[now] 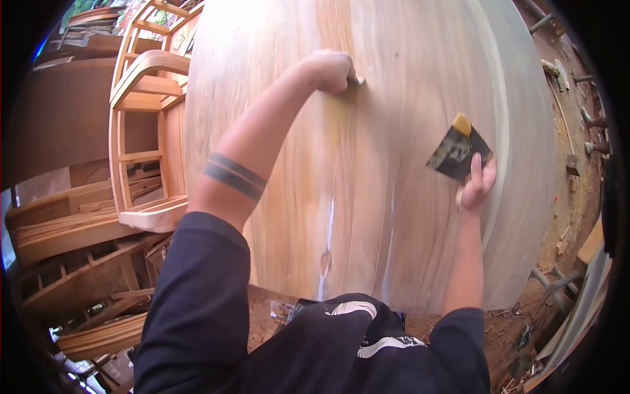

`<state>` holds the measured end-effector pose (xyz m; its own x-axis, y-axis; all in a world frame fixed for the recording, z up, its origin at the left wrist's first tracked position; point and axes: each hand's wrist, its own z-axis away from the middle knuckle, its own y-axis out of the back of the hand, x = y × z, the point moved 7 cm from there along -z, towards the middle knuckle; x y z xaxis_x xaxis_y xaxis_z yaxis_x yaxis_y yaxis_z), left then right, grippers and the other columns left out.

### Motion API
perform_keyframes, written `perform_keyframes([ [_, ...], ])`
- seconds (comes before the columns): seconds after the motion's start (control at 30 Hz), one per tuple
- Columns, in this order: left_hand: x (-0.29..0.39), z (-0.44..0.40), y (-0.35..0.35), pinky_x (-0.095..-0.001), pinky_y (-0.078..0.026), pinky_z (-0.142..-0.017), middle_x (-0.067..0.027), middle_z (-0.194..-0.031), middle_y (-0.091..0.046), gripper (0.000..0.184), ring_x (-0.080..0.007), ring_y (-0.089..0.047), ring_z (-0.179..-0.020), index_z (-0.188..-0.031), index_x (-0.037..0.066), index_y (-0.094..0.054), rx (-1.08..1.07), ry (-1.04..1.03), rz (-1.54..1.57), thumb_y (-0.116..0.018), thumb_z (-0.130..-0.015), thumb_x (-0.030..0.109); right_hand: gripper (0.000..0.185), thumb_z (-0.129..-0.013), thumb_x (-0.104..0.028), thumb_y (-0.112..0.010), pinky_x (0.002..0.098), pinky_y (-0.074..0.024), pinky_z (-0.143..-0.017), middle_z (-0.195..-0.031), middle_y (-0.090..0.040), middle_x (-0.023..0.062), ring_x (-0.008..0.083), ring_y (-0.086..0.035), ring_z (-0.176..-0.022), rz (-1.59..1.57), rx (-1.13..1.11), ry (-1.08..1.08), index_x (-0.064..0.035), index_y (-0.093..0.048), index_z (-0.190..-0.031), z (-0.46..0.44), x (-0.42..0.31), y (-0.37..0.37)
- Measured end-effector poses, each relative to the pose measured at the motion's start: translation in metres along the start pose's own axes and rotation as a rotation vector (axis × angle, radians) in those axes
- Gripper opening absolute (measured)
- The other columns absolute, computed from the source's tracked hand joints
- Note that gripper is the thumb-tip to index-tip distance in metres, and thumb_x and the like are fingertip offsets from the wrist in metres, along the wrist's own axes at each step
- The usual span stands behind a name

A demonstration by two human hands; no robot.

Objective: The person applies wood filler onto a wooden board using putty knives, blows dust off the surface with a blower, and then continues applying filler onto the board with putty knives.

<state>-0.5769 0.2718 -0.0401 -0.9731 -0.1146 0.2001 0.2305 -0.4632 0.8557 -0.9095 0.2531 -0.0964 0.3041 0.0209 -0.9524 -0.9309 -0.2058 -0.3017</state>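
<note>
My left hand (331, 71) is closed and pressed low over the wooden panel (289, 217), near its upper middle. A small pale tip shows at its fingers, and the rest of what it holds is hidden. Around and below that hand, a yellowish smear (338, 118) runs along the wood grain. On the right, the fingers of my right hand (478, 187) grip a dark, flat square plate (453, 157), held above the panel. A lump of yellow paste (462, 125) sits at the plate's far corner.
Whitish filled lines (330, 213) run along the panel, one passing a dark knot (325, 261). A wooden chair frame (141, 157) stands against the left side. Stacked timber (79, 223) lies beyond it. Clamps or pipe ends (594, 122) and wood scraps line the right.
</note>
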Motion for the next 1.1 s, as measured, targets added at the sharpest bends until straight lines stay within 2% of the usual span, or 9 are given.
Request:
perform_keyframes([
  [0.33,0.092,0.168,-0.116,-0.0358,-0.048,-0.086,-0.0117,-0.106,-0.064,0.056,-0.031,-0.059,-0.1,-0.108,0.013,-0.07,0.16,0.099,0.184,-0.049,-0.061,-0.01,0.02,-0.094,-0.009,-0.05,0.0267,-0.0456,-0.085,-0.104,-0.061,0.0071,0.0116,-0.057,-0.093,-0.02,-0.033,0.008,0.0007,-0.053,-0.111,0.071,-0.009,0.032],
  [0.53,0.176,0.275,-0.207,-0.0365,-0.049,-0.086,-0.0121,-0.109,-0.063,0.047,-0.0296,-0.061,-0.099,-0.116,0.011,-0.065,0.292,0.123,0.26,-0.06,-0.07,0.001,0.02,-0.094,-0.009,-0.05,0.0261,-0.0441,-0.086,-0.104,-0.061,0.0071,0.0111,-0.056,-0.094,0.004,-0.08,0.009,0.0008,-0.052,-0.111,0.085,-0.011,0.054],
  [0.6,0.206,0.307,-0.228,-0.0377,-0.05,-0.086,-0.0119,-0.108,-0.064,0.048,-0.0303,-0.062,-0.098,-0.116,0.01,-0.064,0.285,0.105,0.245,-0.058,-0.07,0.0,0.02,-0.094,-0.01,-0.051,0.0253,-0.0428,-0.086,-0.102,-0.06,0.0061,0.01,-0.054,-0.093,0.099,-0.089,0.037,0.0008,-0.052,-0.111,0.081,0.003,0.063],
  [0.7,0.205,0.31,-0.2,-0.0386,-0.049,-0.088,-0.013,-0.111,-0.064,0.05,-0.03,-0.063,-0.099,-0.116,0.011,-0.064,-0.051,-0.007,0.316,-0.057,-0.069,-0.002,0.021,-0.094,-0.012,-0.051,0.0252,-0.042,-0.086,-0.101,-0.059,0.005,0.0093,-0.053,-0.092,0.172,-0.095,0.032,0.0011,-0.05,-0.111,0.08,-0.003,0.057],
  [0.73,0.183,0.288,-0.189,-0.0394,-0.048,-0.091,-0.0135,-0.115,-0.063,0.051,-0.029,-0.062,-0.101,-0.117,0.011,-0.064,-0.181,0.015,0.275,-0.052,-0.07,-0.005,0.021,-0.094,-0.012,-0.051,0.0255,-0.0421,-0.085,-0.101,-0.059,0.0051,0.0094,-0.053,-0.093,0.193,-0.093,0.019,0.0012,-0.05,-0.111,0.081,-0.005,0.057],
  [0.77,0.155,0.265,-0.165,-0.0376,-0.047,-0.093,-0.0141,-0.119,-0.061,0.055,-0.0277,-0.061,-0.106,-0.116,0.011,-0.064,-0.001,0.013,0.354,-0.046,-0.07,-0.011,0.024,-0.094,-0.011,-0.05,0.0257,-0.0424,-0.086,-0.103,-0.059,0.0057,0.0102,-0.053,-0.094,0.171,-0.082,0.012,0.0017,-0.048,-0.114,0.081,-0.006,0.058],
  [0.8,0.124,0.234,-0.135,-0.0405,-0.048,-0.088,-0.016,-0.111,-0.064,0.03,-0.0308,-0.061,-0.103,-0.116,0.01,-0.063,0.188,-0.029,0.311,-0.045,-0.092,0.006,0.026,-0.094,-0.011,-0.05,0.0259,-0.0426,-0.087,-0.104,-0.059,0.0063,0.0109,-0.054,-0.095,0.151,-0.074,0.0,0.0021,-0.046,-0.117,0.081,-0.006,0.056],
  [0.93,0.001,0.07,-0.036,-0.0373,-0.047,-0.093,-0.0135,-0.115,-0.063,0.051,-0.0287,-0.058,-0.11,-0.116,0.011,-0.064,0.404,0.056,0.085,-0.042,-0.076,-0.011,0.035,-0.095,-0.008,-0.048,0.0267,-0.0432,-0.091,-0.11,-0.057,0.0094,0.014,-0.055,-0.099,0.148,-0.069,-0.023,0.0028,-0.04,-0.127,0.083,-0.01,0.053],
  [1.1,-0.03,0.01,-0.008,-0.0379,-0.051,-0.074,-0.0159,-0.099,-0.068,0.037,-0.0295,-0.064,-0.087,-0.106,0.009,-0.069,0.138,0.083,0.067,-0.052,-0.074,0.005,0.037,-0.094,-0.007,-0.048,0.0285,-0.0429,-0.092,-0.113,-0.057,0.0119,0.0168,-0.054,-0.103,0.123,-0.063,-0.046,0.0032,-0.039,-0.128,0.083,-0.011,0.051],
])
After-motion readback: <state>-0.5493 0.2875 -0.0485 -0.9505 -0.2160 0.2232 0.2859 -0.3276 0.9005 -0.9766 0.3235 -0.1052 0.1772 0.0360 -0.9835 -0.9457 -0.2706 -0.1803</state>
